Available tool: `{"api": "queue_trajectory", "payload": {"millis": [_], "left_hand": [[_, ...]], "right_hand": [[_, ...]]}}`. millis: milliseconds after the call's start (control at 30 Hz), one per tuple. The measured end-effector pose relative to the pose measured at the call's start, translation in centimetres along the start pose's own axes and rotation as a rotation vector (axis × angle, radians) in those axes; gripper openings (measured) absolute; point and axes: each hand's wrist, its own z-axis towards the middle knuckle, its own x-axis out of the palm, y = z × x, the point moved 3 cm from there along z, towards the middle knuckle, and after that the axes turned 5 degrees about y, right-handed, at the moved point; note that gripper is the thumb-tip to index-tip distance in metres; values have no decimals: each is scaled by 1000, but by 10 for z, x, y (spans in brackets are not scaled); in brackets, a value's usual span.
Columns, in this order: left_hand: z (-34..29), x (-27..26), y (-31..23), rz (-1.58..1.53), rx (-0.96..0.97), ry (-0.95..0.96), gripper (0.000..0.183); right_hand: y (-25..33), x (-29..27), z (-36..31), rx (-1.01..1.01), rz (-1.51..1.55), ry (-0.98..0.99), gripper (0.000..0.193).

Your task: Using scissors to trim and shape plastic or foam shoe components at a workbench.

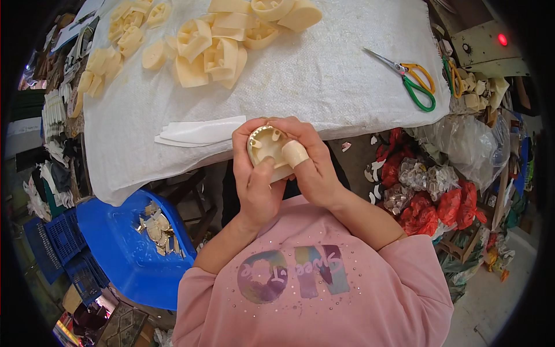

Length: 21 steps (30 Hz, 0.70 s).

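Observation:
Between both hands, just in front of the table edge, is a cream hollow plastic piece (267, 144), shaped rather like a shoe heel. Its open side faces up, showing small posts inside and a gold-toned notched edge along its rounded rim. My left hand (252, 188) wraps its left side, with the thumb pressed on the near part. My right hand (318, 165) grips the right side; a pale cover sits on its thumb, which lies over the piece. Fingers beneath the piece are hidden. Thin white curved strips (199, 132) lie on the table by my left hand.
Several similar cream pieces (222, 55) are heaped on the far left of the white-covered table (324, 75). Green-and-yellow-handled scissors (404, 72) lie at the right. A blue basin (110, 243) with gold-coloured pieces (159, 231) stands low left. Red plastic bags (422, 214) clutter the right floor.

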Motion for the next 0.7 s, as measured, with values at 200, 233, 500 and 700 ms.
{"api": "queue_trajectory", "payload": {"millis": [200,233,500,700], "left_hand": [[4,1,3,-8,-50,19,51],[6,0,1,-205,-73,85,47],[6,-5,5,-274,-104,190,49],[0,-6,7,85,58,29,44]], "right_hand": [[0,-10,1,23,-149,-35,35],[0,-12,3,61,-55,-4,40],[1,-15,7,289,214,44,30],[7,-4,1,-127,-353,42,31]]}}
